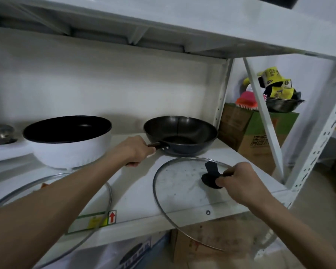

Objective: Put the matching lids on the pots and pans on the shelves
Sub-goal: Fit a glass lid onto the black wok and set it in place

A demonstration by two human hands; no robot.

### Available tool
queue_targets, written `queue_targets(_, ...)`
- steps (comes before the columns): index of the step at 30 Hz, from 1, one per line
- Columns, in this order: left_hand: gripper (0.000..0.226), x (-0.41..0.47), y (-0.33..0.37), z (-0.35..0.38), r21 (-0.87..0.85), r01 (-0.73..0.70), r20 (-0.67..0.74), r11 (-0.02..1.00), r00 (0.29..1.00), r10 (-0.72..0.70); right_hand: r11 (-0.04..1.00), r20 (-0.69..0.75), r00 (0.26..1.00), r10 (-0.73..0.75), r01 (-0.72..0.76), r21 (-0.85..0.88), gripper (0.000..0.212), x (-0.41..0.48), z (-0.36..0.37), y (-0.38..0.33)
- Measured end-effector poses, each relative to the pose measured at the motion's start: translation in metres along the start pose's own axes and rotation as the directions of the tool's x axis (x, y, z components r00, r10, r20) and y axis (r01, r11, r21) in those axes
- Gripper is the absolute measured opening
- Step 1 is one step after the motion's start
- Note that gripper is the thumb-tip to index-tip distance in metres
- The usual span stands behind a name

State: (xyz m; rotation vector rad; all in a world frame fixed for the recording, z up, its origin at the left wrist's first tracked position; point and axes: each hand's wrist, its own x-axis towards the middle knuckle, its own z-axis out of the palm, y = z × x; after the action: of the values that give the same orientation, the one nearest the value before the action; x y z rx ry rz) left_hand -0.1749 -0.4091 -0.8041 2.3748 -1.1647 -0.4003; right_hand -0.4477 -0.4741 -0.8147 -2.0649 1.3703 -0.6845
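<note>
A black wok (180, 133) stands uncovered at the right of the white shelf (136, 195). My left hand (133, 151) is shut on its dark handle. My right hand (241, 181) grips the black knob of a round glass lid (178, 191), held tilted over the shelf's front edge just in front of the wok. A white pot (70, 140) with a black inside stands uncovered to the left. A second glass lid (97, 195) lies at the front left, partly hidden under my left forearm.
A metal lid (1, 132) rests at the far left of the shelf. The shelf above hangs low overhead. A white upright and a diagonal brace (264, 117) bound the right side. Beyond them are cardboard boxes (256, 133) and a dark bowl with yellow packets (281, 102).
</note>
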Motion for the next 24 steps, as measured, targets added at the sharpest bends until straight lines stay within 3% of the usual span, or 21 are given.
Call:
queue_targets(5,0.039,0.001,0.005,-0.005,-0.009,-0.003,0.023,1.0,1.0,0.003,0.999,-0.006,0.999,-0.038,0.038,-0.006,0.035,-0.02,-0.035,-0.001)
queue_targets(10,0.042,-0.002,-0.002,-0.007,-0.012,-0.034,0.048,0.999,0.998,0.034,0.997,0.013,0.997,-0.072,0.071,0.032,0.01,-0.035,-0.077,-0.031)
queue_targets(14,0.042,-0.008,-0.002,-0.002,-0.047,-0.032,0.021,0.998,0.999,0.033,0.989,-0.042,0.992,-0.115,0.118,0.085,0.01,-0.022,-0.092,-0.055)
queue_targets(17,0.046,-0.016,0.003,0.005,-0.066,-0.032,-0.008,0.997,0.999,0.032,0.983,-0.077,0.99,-0.118,0.127,0.133,0.028,0.004,-0.084,-0.072)
queue_targets(20,0.046,-0.023,0.007,0.011,-0.091,-0.033,-0.022,0.995,0.999,0.031,0.976,-0.116,0.985,-0.125,0.143,0.162,0.016,0.036,-0.067,-0.087)
queue_targets(24,0.036,-0.032,0.01,0.015,-0.083,-0.03,-0.056,0.996,0.998,0.026,0.967,-0.155,0.981,-0.116,0.147,0.208,0.024,0.073,-0.044,-0.109)
